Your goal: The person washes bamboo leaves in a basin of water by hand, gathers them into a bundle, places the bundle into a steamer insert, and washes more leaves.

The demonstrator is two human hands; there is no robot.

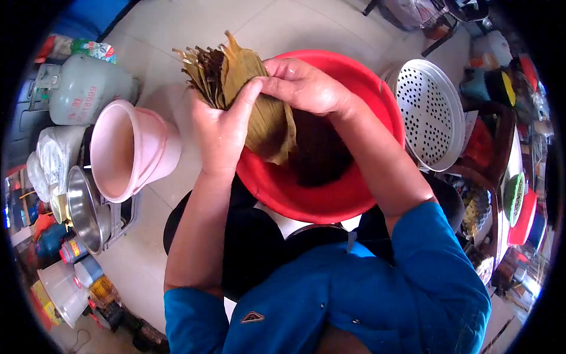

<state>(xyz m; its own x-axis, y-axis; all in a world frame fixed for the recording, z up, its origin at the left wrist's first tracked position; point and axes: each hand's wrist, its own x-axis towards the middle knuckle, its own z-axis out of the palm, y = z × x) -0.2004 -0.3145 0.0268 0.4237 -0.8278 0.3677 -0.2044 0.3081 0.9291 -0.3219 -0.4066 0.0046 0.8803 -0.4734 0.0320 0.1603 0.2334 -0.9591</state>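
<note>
A thick bundle of long brown-green leaves (259,127) is held up over the left rim of a red basin (377,106). My left hand (221,130) is wrapped round the bundle from the left, its thumb lying across the front. The fingers of my right hand (306,85) pinch the leaves' upper right edge, close to the left thumb. Stem ends stick out at the upper left of the bundle. Dark contents (321,156), too dim to make out, lie inside the basin below my right forearm.
A pink bucket (168,141) and a steel bowl (88,206) stand at the left, beside a grey gas cylinder (88,94). To the right of the basin is a white perforated tray (427,112). A dark wooden chair (492,159) is further right.
</note>
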